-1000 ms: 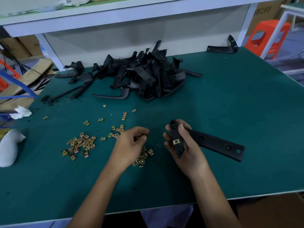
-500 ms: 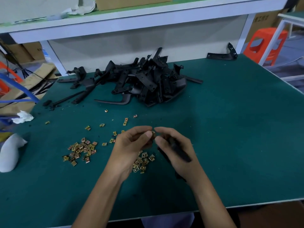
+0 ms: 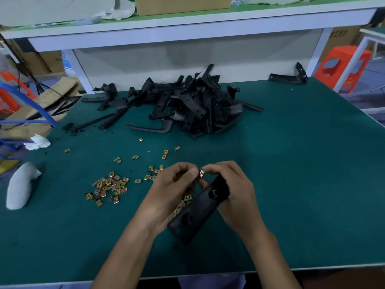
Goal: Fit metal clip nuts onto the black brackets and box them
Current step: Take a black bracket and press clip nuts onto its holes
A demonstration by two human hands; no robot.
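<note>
Workshop: green bench (image 3: 291, 184), bracket pile (image 3: 193, 107), clip nuts (image 3: 108, 184)

Between the hands: held bracket (image 3: 200, 207) slants from the right hand (image 3: 235, 192) back toward the left wrist.
At its far end: clip nut (image 3: 201, 173), pinched by the left hand (image 3: 173, 192).
Under the hands: spare nuts (image 3: 183, 203) on the table (image 3: 302, 184).
Left of the hands: nut heap (image 3: 108, 186).
Behind the hands: bracket pile (image 3: 187, 105).
Far back right: lone bracket (image 3: 289, 77).

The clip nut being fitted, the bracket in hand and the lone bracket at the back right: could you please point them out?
clip nut (image 3: 201, 174): head view, its shiny metal face.
held bracket (image 3: 200, 207): head view, flat face between its two holes.
lone bracket (image 3: 285, 78): head view, its long arm.
</note>
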